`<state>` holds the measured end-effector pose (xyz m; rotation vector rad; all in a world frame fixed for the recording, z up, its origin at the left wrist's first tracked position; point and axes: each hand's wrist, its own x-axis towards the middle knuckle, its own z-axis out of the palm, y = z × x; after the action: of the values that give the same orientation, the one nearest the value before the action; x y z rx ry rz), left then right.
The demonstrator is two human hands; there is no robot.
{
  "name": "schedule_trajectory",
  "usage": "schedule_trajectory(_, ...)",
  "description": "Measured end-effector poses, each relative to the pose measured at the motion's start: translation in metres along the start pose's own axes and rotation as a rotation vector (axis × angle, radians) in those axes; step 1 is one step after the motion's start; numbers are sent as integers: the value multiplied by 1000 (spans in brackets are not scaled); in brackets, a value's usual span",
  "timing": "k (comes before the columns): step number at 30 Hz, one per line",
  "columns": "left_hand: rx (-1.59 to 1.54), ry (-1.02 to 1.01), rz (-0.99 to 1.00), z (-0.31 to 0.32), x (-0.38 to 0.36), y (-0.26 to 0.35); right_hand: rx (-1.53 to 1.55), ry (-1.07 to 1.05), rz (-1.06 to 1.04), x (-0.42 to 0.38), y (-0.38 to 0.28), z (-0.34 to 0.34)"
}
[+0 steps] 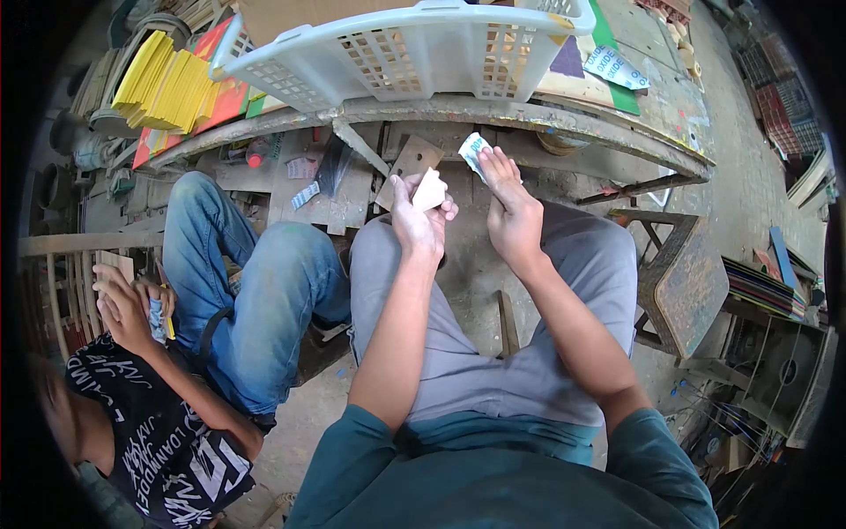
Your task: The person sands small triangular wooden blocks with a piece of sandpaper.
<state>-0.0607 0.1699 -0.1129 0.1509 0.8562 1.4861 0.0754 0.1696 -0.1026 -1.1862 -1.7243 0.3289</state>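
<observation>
A small, pale wooden piece [429, 190] with an uneven outline is held in my left hand [416, 225], its fingers curled round it above my left knee. To the right, my right hand [514, 212] grips a folded piece of sandpaper [472, 155] with its printed backing and the number 400 showing. The sandpaper and the wood are apart. Pale dust coats the fingers of my left hand.
A white plastic basket [423, 53] stands on the worn workbench [582, 128]. Yellow pieces [167, 79] are stacked at left; more sandpaper [615, 66] lies at right. A co-worker [159, 423] sits close on my left, holding a flat piece. A wooden stool [683, 286] is at right.
</observation>
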Motion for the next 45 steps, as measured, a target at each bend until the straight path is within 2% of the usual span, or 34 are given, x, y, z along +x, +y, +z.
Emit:
schedule_trajectory(4, 10, -26, -128, -4, -1, 2, 60, -17, -7, -1, -3, 2)
schedule_trajectory(6, 2, -73, -201, -3, -1, 0, 140, -50, -152, -1, -11, 1)
schedule_trajectory(8, 49, 68, -207, 6, -5, 1, 224, -283, -223, 1, -23, -6)
schedule_trajectory(10, -17, 58, -255, -4, -2, 5, 258, -304, -219, 0, -14, -2)
schedule_trajectory(12, -61, -347, -470, -23, 9, 5, 211, -254, -142, 8, 2, -5)
schedule_trajectory(13, -96, -430, -499, -15, 6, 11, 61, -267, -126, 14, 10, -9)
schedule_trajectory(14, -93, -430, -498, -13, 5, 11, 11, -250, -83, 13, 19, -12)
schedule_trajectory(16, -203, -365, -534, -14, 8, 10, 58, -85, -45, 14, 13, -15)
schedule_trajectory(18, -217, -373, -540, -4, 4, 10, 141, -160, -223, 11, -8, -19)
schedule_trajectory(20, -185, 326, -319, 31, -13, 9, 258, -374, -270, 9, -32, -19)
schedule_trajectory(21, -87, 126, -373, 0, -2, 5, 208, -335, -256, 3, -18, -12)
schedule_trajectory(22, -142, -224, -448, -29, 8, 2, 158, -291, -236, 0, 0, -6)
schedule_trajectory(23, -152, -339, -510, -25, 7, 8, 171, -231, -150, 7, 10, -7)
schedule_trajectory(24, -165, -460, -562, -18, 8, 14, 4, -262, -79, 13, 19, -12)
schedule_trajectory(27, -196, -360, -488, -15, 7, 14, 73, -159, -5, 13, 26, -18)
schedule_trajectory(28, -203, -360, -487, -15, 6, 11, 127, -123, -23, 12, 15, -20)
schedule_trajectory(30, -169, -322, -330, -14, 8, 6, 170, -72, -82, 6, -3, -19)
schedule_trajectory(32, -94, -303, -262, -13, 6, -2, 137, -148, -173, 0, -22, -15)
schedule_trajectory(34, 89, 135, 34, 5, -2, -11, 123, -255, -244, -7, -33, -4)
schedule_trajectory(35, 158, 90, 137, -4, 2, -19, 108, -241, -235, -9, -28, 1)
schedule_trajectory(36, 161, 93, 136, -9, 2, -17, 94, -229, -226, -9, -20, 8)
schedule_trajectory(38, -81, -149, 29, -15, 5, -6, 22, -208, -67, -6, 4, 12)
schedule_trajectory(39, 12, -110, 61, -4, -2, 0, -69, -240, 6, -4, 14, 8)
schedule_trajectory(40, 12, -114, 68, -4, -1, 1, -47, -151, 7, -1, 19, 7)
schedule_trajectory(43, 19, -105, 65, -6, 2, 1, 63, -100, 35, 3, 6, -6)
schedule_trajectory(45, 46, -91, 49, -3, 0, 3, 245, -99, -30, 6, -11, -10)
